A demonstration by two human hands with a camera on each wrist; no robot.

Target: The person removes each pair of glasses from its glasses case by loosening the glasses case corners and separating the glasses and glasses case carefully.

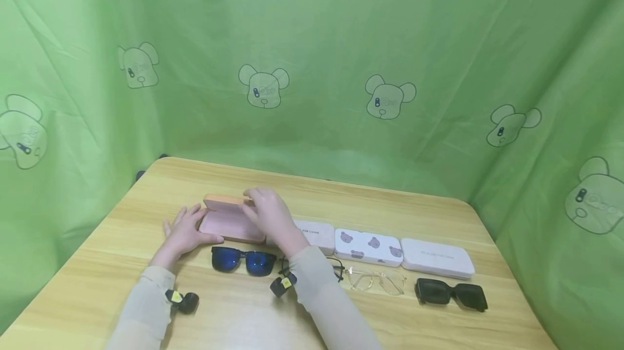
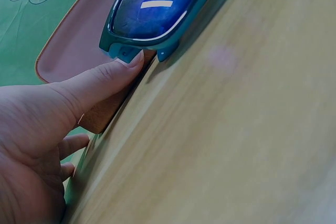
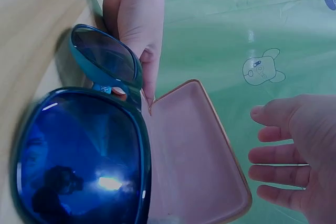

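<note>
An orange-edged glasses case (image 1: 229, 225) with a pink lining lies with its lid raised at the left of the row. My left hand (image 1: 182, 233) holds its left end. In the left wrist view the thumb of the left hand (image 2: 31, 129) lies along the case's front, with other fingers beyond the end. Beside the raised lid (image 3: 199, 145) is my right hand (image 3: 310, 150), its fingers loosely extended and apart from the lid in the right wrist view. Blue-lensed sunglasses (image 1: 226, 259) lie in front of the case; the case's inside shows only pink lining.
Rightward stand a white case (image 1: 314, 233) partly behind the right hand, a bear-print case (image 1: 368, 247) and another white case (image 1: 436, 258). In front lie black-framed glasses (image 1: 338, 270) partly hidden by the right arm, thin-framed glasses (image 1: 362, 280) and black sunglasses (image 1: 434, 291). A green curtain (image 1: 322, 149) hangs behind.
</note>
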